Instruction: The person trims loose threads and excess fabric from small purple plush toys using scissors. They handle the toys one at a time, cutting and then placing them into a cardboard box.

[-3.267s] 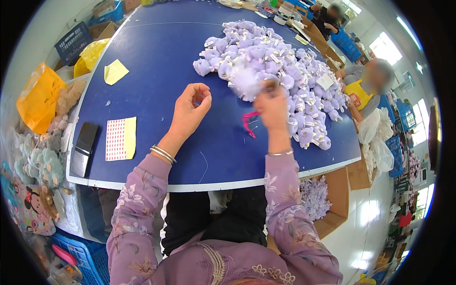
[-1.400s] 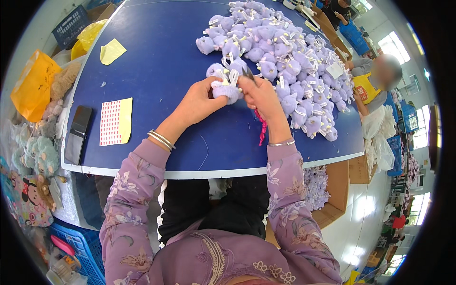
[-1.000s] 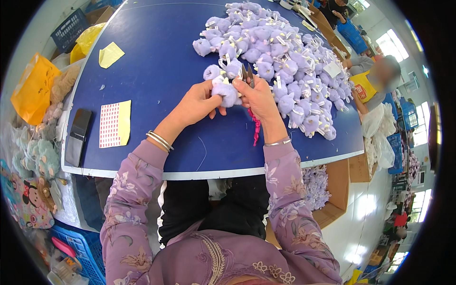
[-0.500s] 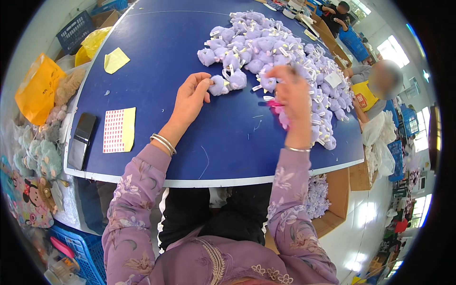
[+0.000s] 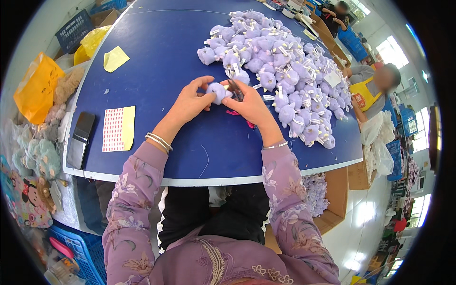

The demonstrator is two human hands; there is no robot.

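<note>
My left hand (image 5: pixel 191 103) is closed on a small lilac plush toy (image 5: pixel 217 92), pinching it between thumb and fingers above the blue table. Against the toy's right side, my right hand (image 5: pixel 255 108) is closed round dark thread snips (image 5: pixel 236 90), its thumb touching the plush. Something bright pink (image 5: pixel 250 124) shows below that hand, partly hidden by it. Just beyond both hands lies another lilac plush (image 5: pixel 240 76), at the edge of a large pile of the same toys (image 5: pixel 280 52) with white loop tags.
On the table's left lie a phone (image 5: pixel 81 135), a sticker sheet (image 5: pixel 113 130) and a yellow paper (image 5: pixel 115 59). A cardboard box (image 5: pixel 335 197) of small lilac pieces stands below the front edge. A person in a yellow apron (image 5: pixel 365 96) sits at the right.
My right hand has come left from the pile to the toy in my left hand, bringing the snips and the pink thing along. My left hand has shifted slightly, drawing its toy apart from its neighbour.
</note>
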